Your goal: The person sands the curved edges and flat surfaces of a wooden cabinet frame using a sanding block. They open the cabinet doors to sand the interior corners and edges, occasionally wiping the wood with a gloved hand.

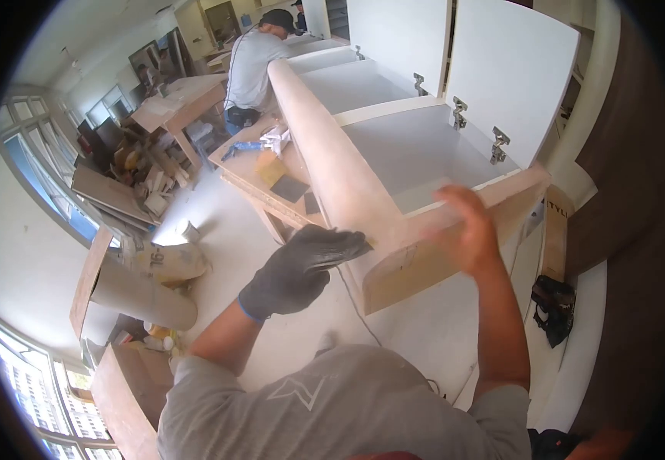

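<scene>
My left hand (298, 268), in a dark work glove, is closed at the near end of a long rounded pale wooden edge (340, 146). A small yellowish bit shows at its fingertips, too little to name. My right hand (467, 230) is bare and blurred, with its fingers curved and apart above the cabinet's near corner. Nothing shows in that hand. The wooden cabinet (424, 276) lies with its grey compartments facing up and its white doors (509, 69) raised on metal hinges (459, 113).
A co-worker (252, 73) in a grey shirt bends over the cabinet's far end. A low workbench (233, 175) with sheets and a blue tool (244, 147) stands along the left side. Wood scraps (152, 184), a sack (167, 261) and a black bag (553, 307) lie around. A cord (359, 310) hangs below.
</scene>
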`<state>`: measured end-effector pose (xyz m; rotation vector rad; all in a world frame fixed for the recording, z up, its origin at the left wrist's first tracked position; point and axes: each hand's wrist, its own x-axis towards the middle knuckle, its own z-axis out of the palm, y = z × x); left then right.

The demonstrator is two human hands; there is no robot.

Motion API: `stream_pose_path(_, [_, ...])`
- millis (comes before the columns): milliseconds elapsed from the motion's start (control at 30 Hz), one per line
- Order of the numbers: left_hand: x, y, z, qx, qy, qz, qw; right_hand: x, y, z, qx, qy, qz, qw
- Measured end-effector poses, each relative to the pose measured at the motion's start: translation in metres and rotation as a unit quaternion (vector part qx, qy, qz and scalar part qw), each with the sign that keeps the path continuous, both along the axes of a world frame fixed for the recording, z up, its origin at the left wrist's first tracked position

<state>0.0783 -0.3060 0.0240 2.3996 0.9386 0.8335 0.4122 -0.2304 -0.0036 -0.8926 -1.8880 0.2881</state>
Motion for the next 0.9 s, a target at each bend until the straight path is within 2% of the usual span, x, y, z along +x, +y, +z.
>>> stream_pose_path(33, [-0.006,0.005,-0.006,0.013,0.004,-0.022,1.0,-0.01,-0.019,0.008,0.036,-0.032,0.078,0.996])
stream_pose_path(100, [-0.002,0.004,-0.026,-0.134,-0.128,-0.086,0.979,-0.029,-0.039,0.023,0.01,-0.1,0.213,0.972])
stream_pose_path(167, [0.013,0.011,-0.051,-0.229,-0.277,-0.152,0.921,-0.034,-0.043,0.024,-0.105,-0.067,0.357,0.926])
stream_pose_path(200, [0.02,0.011,-0.038,-0.202,-0.248,-0.104,0.942,-0.037,-0.043,0.025,-0.161,-0.051,0.422,0.891])
stream_pose_path(233, [0.021,0.017,-0.037,-0.225,-0.253,-0.087,0.937,-0.041,-0.041,0.025,-0.173,-0.041,0.472,0.864])
stream_pose_path(267, [0.021,0.022,-0.037,-0.249,-0.258,-0.07,0.931,-0.044,-0.044,0.028,-0.239,-0.023,0.444,0.863])
stream_pose_path(333, [0.021,0.031,-0.036,-0.211,-0.24,-0.086,0.944,-0.049,-0.051,0.038,-0.37,0.011,0.375,0.85])
stream_pose_path(433, [0.016,0.046,-0.035,-0.225,-0.251,-0.118,0.934,-0.043,-0.028,0.03,-0.407,0.122,0.479,0.768])
stream_pose_path(467, [0.013,0.055,-0.035,-0.241,-0.261,-0.131,0.926,-0.043,-0.023,0.031,-0.411,0.128,0.463,0.775])
stream_pose_path(500, [0.005,0.069,-0.034,-0.187,-0.183,-0.137,0.955,-0.044,-0.021,0.035,-0.416,0.135,0.446,0.781])
stream_pose_path(533, [0.005,0.078,-0.033,-0.215,-0.193,-0.139,0.947,-0.048,-0.018,0.037,-0.421,0.141,0.428,0.787])
stream_pose_path(567, [0.008,0.087,-0.031,-0.242,-0.201,-0.143,0.938,-0.053,-0.013,0.038,-0.397,0.091,0.441,0.8])
stream_pose_path(600, [0.011,0.095,-0.03,-0.268,-0.208,-0.146,0.929,-0.057,-0.01,0.048,-0.266,-0.069,0.396,0.876])
stream_pose_path(633, [0.011,0.104,-0.037,-0.317,-0.257,-0.153,0.9,-0.066,-0.013,0.051,-0.238,-0.07,0.377,0.892])
stream_pose_path(667, [0.006,0.111,-0.038,-0.323,-0.257,-0.168,0.895,-0.075,-0.016,0.051,-0.211,-0.071,0.358,0.907])
stream_pose_path(767, [-0.002,0.133,-0.039,-0.347,-0.27,-0.202,0.875,-0.083,-0.006,0.043,-0.261,-0.065,0.281,0.921])
stream_pose_path(833, [-0.009,0.15,-0.035,-0.37,-0.28,-0.208,0.861,-0.087,-0.006,0.063,-0.226,-0.12,0.219,0.941])
stream_pose_path(867, [-0.022,0.169,-0.032,-0.295,-0.251,-0.215,0.897,-0.088,-0.004,0.07,-0.207,-0.146,0.188,0.949])
stream_pose_path(900, [-0.035,0.185,-0.023,-0.302,-0.354,-0.241,0.852,-0.085,0.0,0.071,-0.162,-0.173,0.156,0.959])
